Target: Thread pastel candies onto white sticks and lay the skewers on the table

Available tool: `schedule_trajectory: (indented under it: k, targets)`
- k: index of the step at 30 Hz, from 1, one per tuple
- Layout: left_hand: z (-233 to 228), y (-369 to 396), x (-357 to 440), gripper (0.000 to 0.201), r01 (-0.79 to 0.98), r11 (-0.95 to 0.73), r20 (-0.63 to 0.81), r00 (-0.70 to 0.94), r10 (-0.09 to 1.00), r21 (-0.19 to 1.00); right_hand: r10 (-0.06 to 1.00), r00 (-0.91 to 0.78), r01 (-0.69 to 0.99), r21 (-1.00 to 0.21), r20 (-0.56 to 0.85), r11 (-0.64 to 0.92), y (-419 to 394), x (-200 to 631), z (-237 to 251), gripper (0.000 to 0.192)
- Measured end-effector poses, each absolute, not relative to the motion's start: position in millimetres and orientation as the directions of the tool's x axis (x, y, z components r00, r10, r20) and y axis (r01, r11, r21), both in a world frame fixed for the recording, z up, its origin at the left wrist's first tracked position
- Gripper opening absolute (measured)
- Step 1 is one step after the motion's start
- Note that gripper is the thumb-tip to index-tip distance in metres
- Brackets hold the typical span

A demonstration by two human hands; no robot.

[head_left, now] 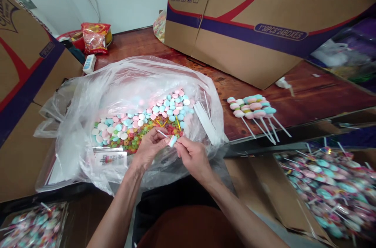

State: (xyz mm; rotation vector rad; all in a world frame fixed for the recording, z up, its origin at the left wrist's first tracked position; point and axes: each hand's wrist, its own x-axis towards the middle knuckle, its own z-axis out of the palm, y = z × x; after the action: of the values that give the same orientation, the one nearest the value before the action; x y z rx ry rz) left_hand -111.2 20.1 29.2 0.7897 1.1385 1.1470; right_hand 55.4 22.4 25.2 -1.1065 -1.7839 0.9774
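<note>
Between my two hands is a candy lollipop (172, 141) with pale blue and white candies on a white stick. My left hand (151, 144) pinches it by the stick side, and the fingers of my right hand (190, 154) close on its candy end. Just beyond them, a clear plastic bag (129, 79) lies opened out, holding pink, blue and white candy tablets (138, 120) and small coloured ring candies (133, 140). White sticks (205, 123) lie at its right side, and yellow twist ties (178, 123) rest on the candies. Printed wrappers (110, 159) sit at the near left.
Several assembled lollipops (252, 107) lie on the wooden table (235, 130) to the right. A large carton (235, 40) stands behind, another carton (26, 95) at left. Below the table, a box of wrapped lollipops (329, 189) is at right, with more wrapped lollipops (35, 224) at lower left.
</note>
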Motion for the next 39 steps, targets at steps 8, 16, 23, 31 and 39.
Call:
schedule_trajectory:
  k: [8,16,23,31,39]
  targets:
    - [29,67,-96,0.015,0.29,0.039,0.018,-0.191,0.981,0.956,0.994,-0.057,0.274,-0.956,0.094,0.106,29,67,15,0.032]
    - [23,81,-68,0.022,0.902,0.055,0.178,-0.143,0.974,0.429,0.97,-0.001,0.507,-0.836,0.244,0.211,79,62,20,0.016]
    - [5,74,-84,0.019,0.579,-0.042,0.208,-0.224,0.952,0.814,0.979,-0.049,0.816,-0.557,0.2,0.154,122,29,20,0.019]
    - [10,61,-107,0.024,-0.011,-0.009,0.007,-0.232,0.973,1.0,0.981,-0.021,0.584,-0.794,0.194,0.169,109,41,11,0.013]
    - [27,47,-103,0.026,-0.157,-0.01,0.003,-0.047,0.999,0.988,0.985,-0.099,0.197,-0.968,0.138,0.156,85,34,17,0.018]
